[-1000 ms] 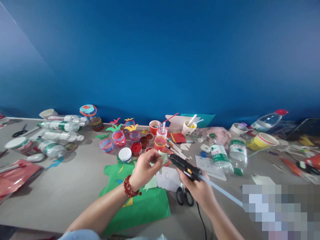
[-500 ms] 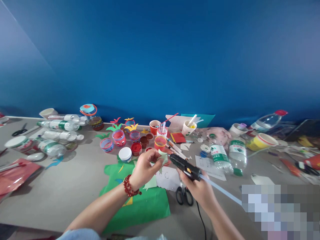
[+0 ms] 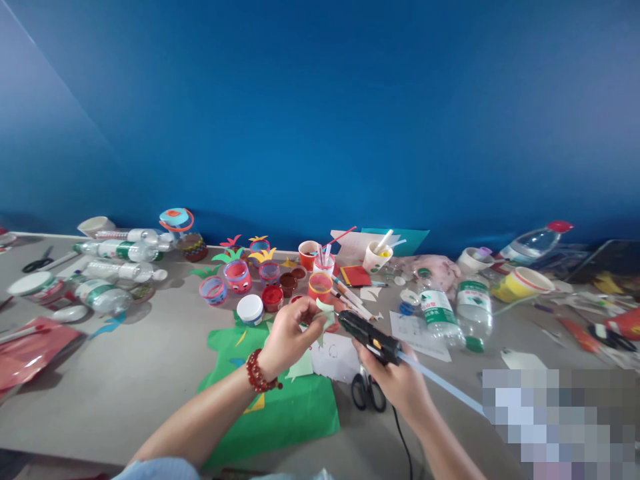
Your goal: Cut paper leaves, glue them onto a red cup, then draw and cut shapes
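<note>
Between the thumb and fingers of my left hand [image 3: 295, 330] is a pale green paper cutout [image 3: 326, 315], pinched above the table. My right hand [image 3: 393, 373] is wrapped round the grip of a black glue gun [image 3: 367, 333]. Its nozzle points left, close by the paper; whether the tip touches it I cannot tell. A long translucent glue stick [image 3: 443, 381] juts from the gun's back end. Below my hands lie a green sheet [image 3: 295, 413], a white paper with drawn marks [image 3: 337, 357] and black-handled scissors [image 3: 369, 393].
Painted cups with paper leaves [image 3: 237, 275] and paint pots [image 3: 250, 309] stand beyond my left hand. Plastic bottles [image 3: 440, 313] are on the right, more bottles [image 3: 105, 295] on the left. The gun's black cord [image 3: 400, 433] runs toward me. A blue wall [image 3: 320, 120] rises behind.
Hardly anything differs. My left hand still pinches the paper and my right hand still holds the glue gun, its nozzle by the paper. The whole view has shifted very slightly.
</note>
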